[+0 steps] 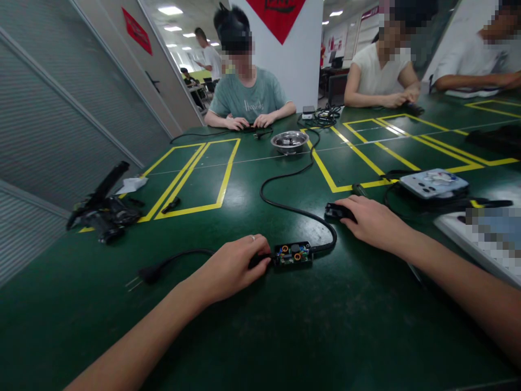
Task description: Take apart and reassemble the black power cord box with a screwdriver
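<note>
In front of me lies a small circuit board (pixel 293 254) in an open black casing, with coils and other parts showing. My left hand (pixel 238 266) is closed around the black cable at the board's left end. That cable runs left to a two-pin plug (pixel 147 275). From the board's right end, a thicker black cord (pixel 280 202) loops away across the table. My right hand (pixel 368 220) grips a black plastic cover (pixel 340 212), which looks like the casing's other half, right of the board and apart from it. Its underside is hidden.
A metal bowl (pixel 290 142) with small parts stands mid-table. Black bundled gear (pixel 109 212) lies at left, near a small black piece (pixel 171 205). At right are a phone (pixel 433 183) and a white-edged device (pixel 484 239). Co-workers sit opposite, beyond yellow tape (pixel 334 189).
</note>
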The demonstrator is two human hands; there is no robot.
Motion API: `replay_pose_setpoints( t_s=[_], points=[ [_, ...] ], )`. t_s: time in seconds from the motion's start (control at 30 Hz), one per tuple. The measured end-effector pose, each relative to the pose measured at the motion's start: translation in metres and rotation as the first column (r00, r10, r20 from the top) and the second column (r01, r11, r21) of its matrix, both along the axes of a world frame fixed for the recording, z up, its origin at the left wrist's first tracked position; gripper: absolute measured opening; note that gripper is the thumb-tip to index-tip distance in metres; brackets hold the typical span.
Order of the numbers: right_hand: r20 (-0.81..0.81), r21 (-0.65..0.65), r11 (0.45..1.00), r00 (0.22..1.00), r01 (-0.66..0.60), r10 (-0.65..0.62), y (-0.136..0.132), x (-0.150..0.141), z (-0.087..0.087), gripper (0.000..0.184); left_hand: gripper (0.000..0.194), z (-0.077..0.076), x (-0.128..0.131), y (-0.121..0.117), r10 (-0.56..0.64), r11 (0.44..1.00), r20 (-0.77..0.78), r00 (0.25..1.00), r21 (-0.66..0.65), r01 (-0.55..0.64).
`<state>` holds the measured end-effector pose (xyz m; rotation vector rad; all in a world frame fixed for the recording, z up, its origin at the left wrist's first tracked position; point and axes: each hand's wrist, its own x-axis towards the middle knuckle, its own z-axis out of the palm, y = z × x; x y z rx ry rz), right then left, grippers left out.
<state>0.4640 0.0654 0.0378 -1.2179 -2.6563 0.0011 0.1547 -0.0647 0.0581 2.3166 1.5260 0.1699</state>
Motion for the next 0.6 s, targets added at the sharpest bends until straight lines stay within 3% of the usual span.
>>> replay_pose_setpoints(
  t_s=[0.23, 0.5, 0.6],
  points=[
    [-0.072, -0.031, 1.0, 0.997, 0.0, -0.002, 0.001, 0.003, 0.005, 0.046, 0.009, 0.0, 0.0, 0.0, 0.003, 1.0, -0.006, 1.0, 0.008, -0.003],
    [-0.409, 0.008, 0.999, 0.912, 0.041, -0.034, -0.01, 0.001, 0.036, 0.042, 0.01, 0.0, 0.0, 0.0, -0.002, 1.0, 0.001, 1.0, 0.017, 0.002],
    [-0.436, -0.028, 0.999, 0.899, 0.04, -0.049, -0.017, -0.001, 0.04, 0.041, 0.01, 0.0, 0.001, 0.0, -0.003, 1.0, 0.007, 1.0, 0.016, 0.003]
  ],
)
